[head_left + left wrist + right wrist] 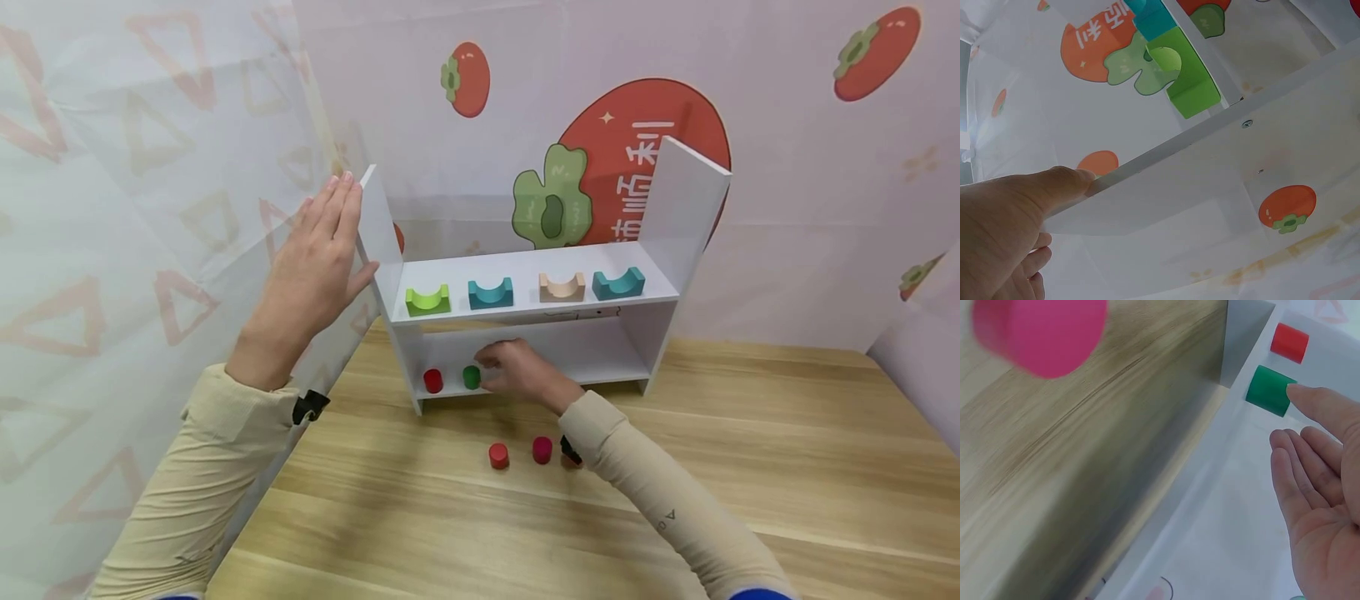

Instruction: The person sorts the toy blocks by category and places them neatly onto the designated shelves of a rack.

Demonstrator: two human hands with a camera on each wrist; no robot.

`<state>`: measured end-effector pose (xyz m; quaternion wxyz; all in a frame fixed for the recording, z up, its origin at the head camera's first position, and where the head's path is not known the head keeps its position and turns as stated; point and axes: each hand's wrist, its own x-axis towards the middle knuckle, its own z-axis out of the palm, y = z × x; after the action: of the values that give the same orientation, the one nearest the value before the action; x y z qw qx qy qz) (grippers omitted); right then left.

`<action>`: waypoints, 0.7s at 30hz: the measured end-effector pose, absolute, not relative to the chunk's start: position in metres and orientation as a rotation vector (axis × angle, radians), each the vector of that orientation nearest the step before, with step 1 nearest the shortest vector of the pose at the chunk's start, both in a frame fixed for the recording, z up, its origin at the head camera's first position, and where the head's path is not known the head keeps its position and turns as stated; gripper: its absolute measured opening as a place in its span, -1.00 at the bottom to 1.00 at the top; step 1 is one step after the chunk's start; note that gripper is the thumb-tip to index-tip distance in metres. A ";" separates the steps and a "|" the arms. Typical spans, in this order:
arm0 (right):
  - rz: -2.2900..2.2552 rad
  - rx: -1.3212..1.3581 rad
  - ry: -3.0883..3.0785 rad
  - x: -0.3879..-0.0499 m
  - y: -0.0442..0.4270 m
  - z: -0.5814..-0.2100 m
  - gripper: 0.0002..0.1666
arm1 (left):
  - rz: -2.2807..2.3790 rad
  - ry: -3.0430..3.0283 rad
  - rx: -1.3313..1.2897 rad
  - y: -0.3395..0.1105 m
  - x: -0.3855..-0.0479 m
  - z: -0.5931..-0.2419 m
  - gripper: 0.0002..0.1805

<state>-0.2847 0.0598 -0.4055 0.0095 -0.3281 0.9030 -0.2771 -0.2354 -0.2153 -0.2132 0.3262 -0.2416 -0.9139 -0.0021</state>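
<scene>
A white two-level shelf (525, 260) stands on the table. My left hand (311, 250) rests against its left side panel (1166, 206), fingers straight and thumb at the front edge. Low in the shelf, my right hand (525, 372) is beside a green cylinder (1270, 390); its thumb tip appears to touch the block, while the other fingers are apart from it. Left of the green block stands a red cylinder (432, 381) on the lower board. Along the upper board sit a lime-green arch block (428, 302), two teal ones (491, 294) and a beige one (562, 288).
On the wooden table (420, 517) before the shelf stand a red cylinder (498, 456) and a magenta cylinder (542, 450). Another small block beside them is mostly hidden by the right sleeve (660, 483). Printed cloth walls (390, 100) rise behind and at the left.
</scene>
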 end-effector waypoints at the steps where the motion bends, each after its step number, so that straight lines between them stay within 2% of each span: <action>1: -0.855 -1.044 2.823 -0.283 0.063 -0.405 -0.49 | -0.005 -2.395 -0.633 -0.215 -0.235 -0.213 0.03; 11: -0.853 -1.194 2.690 -0.253 0.091 -0.414 -0.51 | 0.011 -2.401 -0.633 -0.213 -0.235 -0.212 0.04; 21: -0.859 -1.140 2.536 -0.228 0.103 -0.440 -0.49 | 0.006 -2.413 -0.619 -0.215 -0.237 -0.214 0.05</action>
<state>-0.2283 0.1027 -0.4403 0.1157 -0.3892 0.8656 -0.2931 -0.2366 -0.2149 -0.2142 0.3194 -0.2355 -0.9179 0.0022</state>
